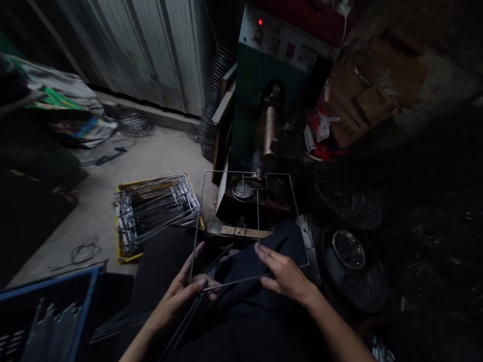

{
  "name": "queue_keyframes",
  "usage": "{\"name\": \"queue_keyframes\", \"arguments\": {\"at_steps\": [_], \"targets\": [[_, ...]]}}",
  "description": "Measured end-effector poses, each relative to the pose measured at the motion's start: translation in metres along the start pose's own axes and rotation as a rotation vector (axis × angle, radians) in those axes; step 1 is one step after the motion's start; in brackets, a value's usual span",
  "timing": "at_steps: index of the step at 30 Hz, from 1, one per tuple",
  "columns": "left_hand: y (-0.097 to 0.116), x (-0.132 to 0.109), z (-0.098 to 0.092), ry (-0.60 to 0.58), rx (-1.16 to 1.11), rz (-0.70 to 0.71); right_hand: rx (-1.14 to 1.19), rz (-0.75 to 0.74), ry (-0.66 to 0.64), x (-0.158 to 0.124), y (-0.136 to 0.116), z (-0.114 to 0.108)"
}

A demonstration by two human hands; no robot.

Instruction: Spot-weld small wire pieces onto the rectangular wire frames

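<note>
A thin rectangular wire frame point(204, 201) lies across my lap, its far edge reaching the green welding machine point(271, 75). My left hand point(181, 296) pinches the frame's near left corner and also holds a bundle of loose metal rods point(188, 317) running down to the lower left. My right hand point(285, 274) rests on the frame's near edge, fingers curled over the wire and a cross wire point(258, 221). The machine's copper-coloured electrode point(269, 131) hangs over a small round dish of metal parts point(243, 190).
A yellow tray with a stack of finished wire racks point(154, 211) lies on the concrete floor to the left. A blue crate of rods point(49, 317) sits at the lower left. Dark bowls of small parts point(349, 249) stand to the right, cardboard boxes point(377, 85) behind.
</note>
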State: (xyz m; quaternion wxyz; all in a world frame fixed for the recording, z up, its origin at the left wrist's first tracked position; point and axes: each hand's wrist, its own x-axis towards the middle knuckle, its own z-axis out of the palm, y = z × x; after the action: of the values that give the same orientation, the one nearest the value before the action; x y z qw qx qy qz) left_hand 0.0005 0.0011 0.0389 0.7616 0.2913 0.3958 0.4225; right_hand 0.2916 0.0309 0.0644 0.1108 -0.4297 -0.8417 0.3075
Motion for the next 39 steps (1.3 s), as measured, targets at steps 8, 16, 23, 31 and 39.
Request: {"name": "queue_keyframes", "arguments": {"at_steps": [8, 16, 23, 31, 39], "targets": [[0.001, 0.013, -0.004, -0.032, 0.021, -0.026, 0.12, -0.005, -0.002, 0.0, 0.011, -0.008], [-0.002, 0.02, -0.004, -0.023, -0.005, 0.0, 0.126, 0.006, -0.042, 0.001, 0.013, -0.014], [0.002, 0.027, -0.004, -0.016, 0.008, -0.004, 0.104, -0.004, -0.036, 0.006, 0.015, -0.019], [0.003, 0.037, -0.004, 0.002, -0.04, 0.005, 0.107, -0.011, -0.015, 0.014, 0.025, -0.022], [0.01, 0.044, 0.0, 0.019, -0.055, 0.002, 0.11, -0.037, 0.001, 0.021, 0.03, -0.027]]}}
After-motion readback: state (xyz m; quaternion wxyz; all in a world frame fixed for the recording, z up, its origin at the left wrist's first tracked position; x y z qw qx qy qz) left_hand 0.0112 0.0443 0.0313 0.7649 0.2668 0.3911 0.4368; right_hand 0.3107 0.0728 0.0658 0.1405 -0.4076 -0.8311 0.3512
